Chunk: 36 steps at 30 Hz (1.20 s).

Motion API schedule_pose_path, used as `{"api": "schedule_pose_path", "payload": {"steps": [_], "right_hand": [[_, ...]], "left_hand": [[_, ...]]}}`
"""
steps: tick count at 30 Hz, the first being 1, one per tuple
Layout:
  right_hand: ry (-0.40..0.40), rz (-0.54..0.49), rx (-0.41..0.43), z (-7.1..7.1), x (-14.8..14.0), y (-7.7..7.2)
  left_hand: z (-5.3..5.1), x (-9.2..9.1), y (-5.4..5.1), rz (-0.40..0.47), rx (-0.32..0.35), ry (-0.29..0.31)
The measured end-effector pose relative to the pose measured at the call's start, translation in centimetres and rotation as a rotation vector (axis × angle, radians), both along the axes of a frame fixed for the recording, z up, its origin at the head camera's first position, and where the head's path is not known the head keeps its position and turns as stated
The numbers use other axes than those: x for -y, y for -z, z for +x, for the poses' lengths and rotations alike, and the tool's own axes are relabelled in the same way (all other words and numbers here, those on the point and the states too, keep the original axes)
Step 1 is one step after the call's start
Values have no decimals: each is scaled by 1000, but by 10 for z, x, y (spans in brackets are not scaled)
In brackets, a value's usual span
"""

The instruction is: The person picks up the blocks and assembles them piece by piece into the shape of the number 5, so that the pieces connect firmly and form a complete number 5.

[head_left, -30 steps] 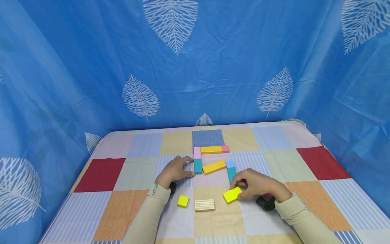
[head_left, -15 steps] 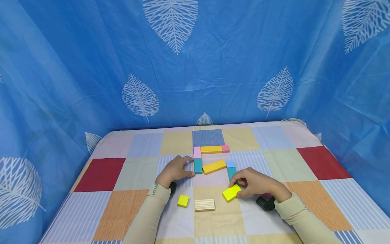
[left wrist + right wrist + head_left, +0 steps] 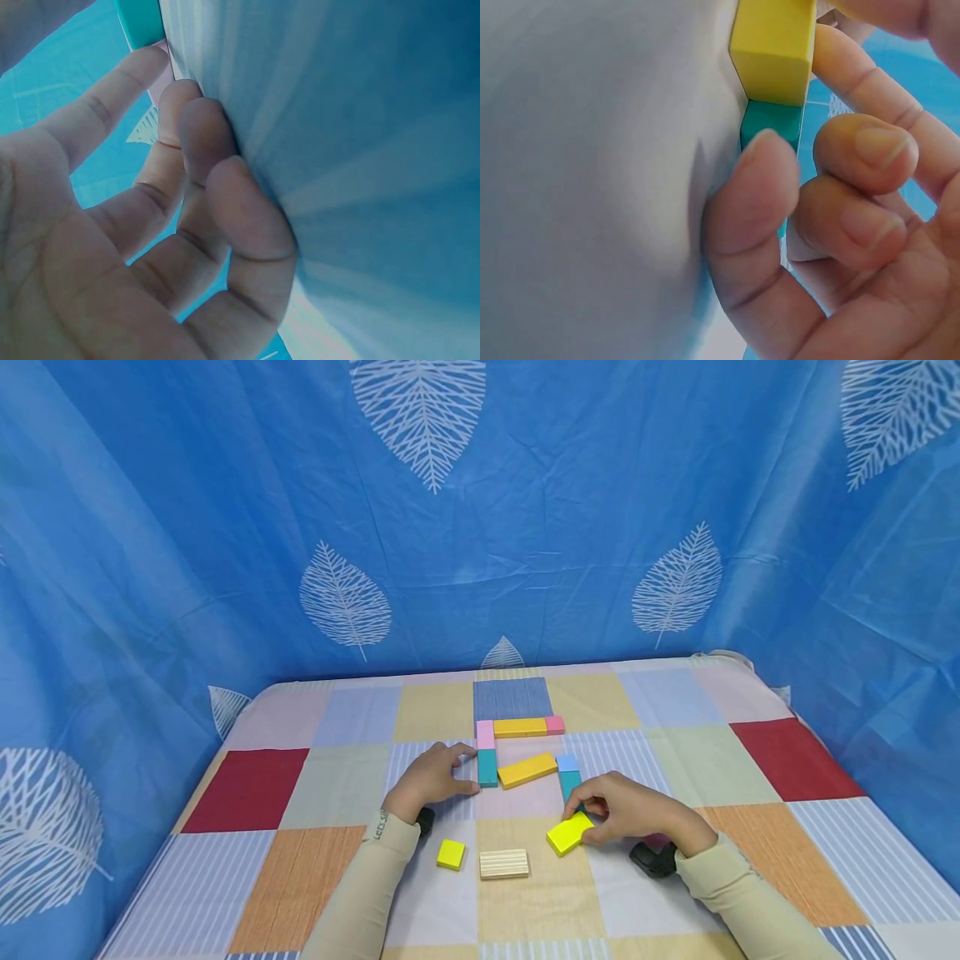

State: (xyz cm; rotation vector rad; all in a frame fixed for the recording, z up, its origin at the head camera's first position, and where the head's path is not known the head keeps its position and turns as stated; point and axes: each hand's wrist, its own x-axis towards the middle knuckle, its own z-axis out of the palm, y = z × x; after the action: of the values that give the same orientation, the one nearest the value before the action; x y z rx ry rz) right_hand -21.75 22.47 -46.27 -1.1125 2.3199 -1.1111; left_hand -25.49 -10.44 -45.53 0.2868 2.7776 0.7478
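My right hand (image 3: 626, 812) pinches a bright yellow block (image 3: 567, 834) between thumb and fingers at its right side; the block lies slanted just below a teal block (image 3: 570, 785). The right wrist view shows the yellow block (image 3: 772, 52) close by the teal one (image 3: 771, 121), with the other fingers of the hand (image 3: 870, 225) curled. My left hand (image 3: 427, 781) rests on the cloth, fingers loosely bent, its tips beside the left teal block (image 3: 487, 768) and the pink block (image 3: 486, 735). Nothing is gripped by the left hand (image 3: 142, 217).
An orange block (image 3: 520, 728) and a small pink block (image 3: 554, 725) extend rightward at the back. Another orange block (image 3: 527, 771) lies slanted between the teal ones, near a light blue block (image 3: 567, 763). Nearer are a yellow square (image 3: 451, 854) and a ridged wooden block (image 3: 504, 864).
My right hand has shifted slightly up and to the left with the yellow block, mostly in the earlier half second. The left hand has stayed where it was.
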Motion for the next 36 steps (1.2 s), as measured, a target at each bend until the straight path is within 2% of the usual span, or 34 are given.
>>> {"api": "schedule_pose_path", "payload": {"steps": [10, 19, 28, 36], "right_hand": [[-10, -6, 17, 0, 2, -2], [-29, -107, 6, -1, 6, -1], [30, -170, -94, 2, 17, 1], [51, -207, -64, 8, 30, 1]], "left_hand": [[1, 2, 0, 6, 2, -2], [1, 3, -2, -2, 5, -3], [0, 3, -4, 19, -6, 16], [0, 1, -1, 12, 3, -8]]}}
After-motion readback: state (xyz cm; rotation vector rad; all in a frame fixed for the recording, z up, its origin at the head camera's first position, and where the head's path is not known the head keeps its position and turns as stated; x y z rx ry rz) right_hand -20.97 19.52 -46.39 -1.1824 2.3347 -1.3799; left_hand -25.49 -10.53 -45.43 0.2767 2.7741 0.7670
